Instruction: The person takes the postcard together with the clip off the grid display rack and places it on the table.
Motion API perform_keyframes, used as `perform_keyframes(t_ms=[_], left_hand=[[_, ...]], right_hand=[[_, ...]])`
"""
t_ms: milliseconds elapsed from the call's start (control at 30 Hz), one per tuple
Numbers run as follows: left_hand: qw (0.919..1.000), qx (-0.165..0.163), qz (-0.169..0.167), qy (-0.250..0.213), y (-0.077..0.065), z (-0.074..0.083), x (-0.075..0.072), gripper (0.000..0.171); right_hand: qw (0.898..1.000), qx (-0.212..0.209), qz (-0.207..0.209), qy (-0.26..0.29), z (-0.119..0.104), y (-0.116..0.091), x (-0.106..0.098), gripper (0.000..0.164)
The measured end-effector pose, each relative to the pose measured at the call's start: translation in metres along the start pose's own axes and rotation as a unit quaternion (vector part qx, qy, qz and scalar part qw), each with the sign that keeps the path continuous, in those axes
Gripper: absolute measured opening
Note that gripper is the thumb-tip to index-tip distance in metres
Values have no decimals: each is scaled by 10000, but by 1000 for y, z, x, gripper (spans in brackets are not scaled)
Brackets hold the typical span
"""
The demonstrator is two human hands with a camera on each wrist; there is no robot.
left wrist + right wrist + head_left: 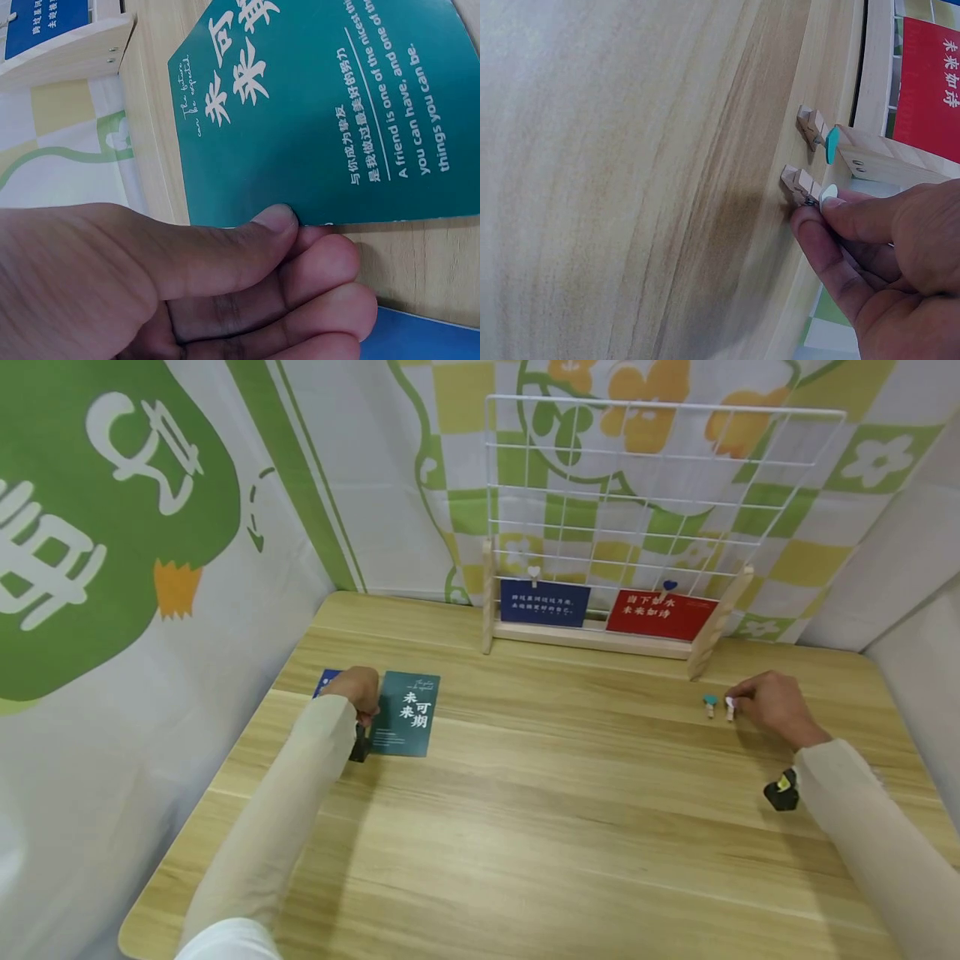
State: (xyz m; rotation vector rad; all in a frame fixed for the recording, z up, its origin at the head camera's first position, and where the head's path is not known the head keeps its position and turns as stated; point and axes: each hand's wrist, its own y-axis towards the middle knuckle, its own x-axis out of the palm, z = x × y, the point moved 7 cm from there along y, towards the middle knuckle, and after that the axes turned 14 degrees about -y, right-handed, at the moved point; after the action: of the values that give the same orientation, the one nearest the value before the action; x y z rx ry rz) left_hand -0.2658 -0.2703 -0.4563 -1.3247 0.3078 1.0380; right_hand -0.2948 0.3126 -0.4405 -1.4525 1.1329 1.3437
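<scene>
On the wooden table (540,827), a green card (408,718) is pinched by the left hand (355,687), a blue card (327,679) mostly hidden behind that hand. Beside a teal-topped peg (710,706), a partly covered white-topped peg (731,712) is pinched by the right hand (774,705).

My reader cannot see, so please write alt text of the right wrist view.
A right hand pinches a white-topped clip at a wooden table. A teal-topped clip lies beside it, near a wooden stand and red card.
</scene>
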Motion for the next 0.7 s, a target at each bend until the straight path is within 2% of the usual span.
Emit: perform_keyframes(t_ms=[433, 700], left_hand=[[9999, -103, -8, 36, -1, 1, -4, 13], [9999, 31, -154, 55, 5, 0, -2, 13]], right_hand=[[9996, 28, 293, 30, 1, -2, 0, 15], [9992, 73, 403, -37, 0, -3, 0, 14]])
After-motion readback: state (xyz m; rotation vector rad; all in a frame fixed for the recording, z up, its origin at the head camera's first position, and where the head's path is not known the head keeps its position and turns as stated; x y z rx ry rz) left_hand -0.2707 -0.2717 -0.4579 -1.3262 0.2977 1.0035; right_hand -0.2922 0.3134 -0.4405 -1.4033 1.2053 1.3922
